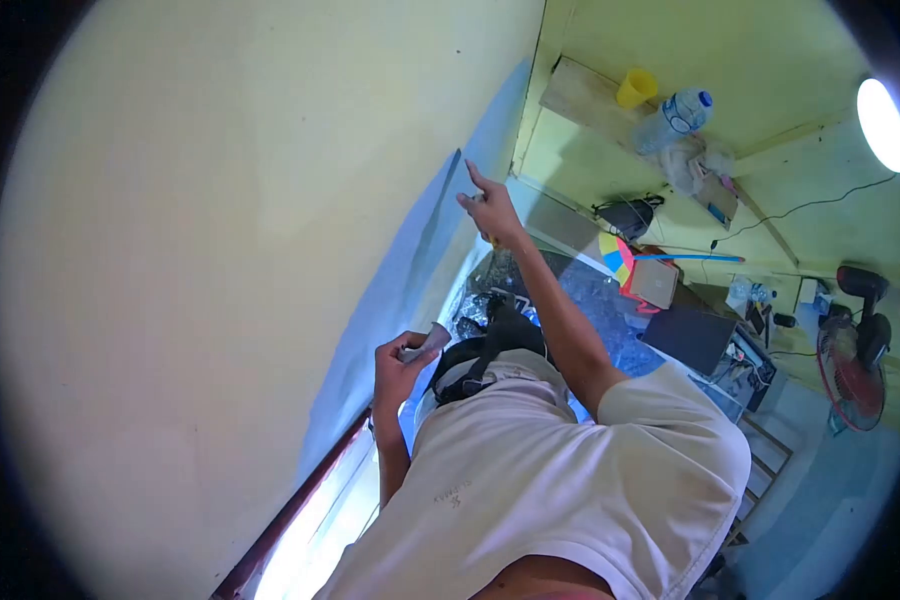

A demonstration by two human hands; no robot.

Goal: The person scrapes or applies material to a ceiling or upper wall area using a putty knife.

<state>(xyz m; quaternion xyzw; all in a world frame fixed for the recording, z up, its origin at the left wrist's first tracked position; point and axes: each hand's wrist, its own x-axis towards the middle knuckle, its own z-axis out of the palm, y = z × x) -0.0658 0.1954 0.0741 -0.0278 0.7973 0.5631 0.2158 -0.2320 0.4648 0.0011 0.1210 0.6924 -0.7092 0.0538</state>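
Observation:
A thin, grey, curved piece (pixel 426 344) is held between the fingers of my left hand (pixel 398 368), low beside the wall. My right hand (pixel 490 212) is raised near the blue band of the wall (pixel 385 290). Its index finger points out and its thumb stands apart, while the other fingers curl in. A small bit of yellow shows under that palm; what it belongs to is hidden. A narrow dark shape lies against the wall just left of the index finger, and I cannot tell whether it is a shadow.
A shelf (pixel 582 95) bears a yellow cup (pixel 637 87) and a plastic bottle (pixel 675 120). Right of me are a black laptop-like panel (pixel 688 341), a red-rimmed fan (pixel 850 375) and a wooden ladder-like frame (pixel 767 468). A bright lamp (pixel 884 125) shines at upper right.

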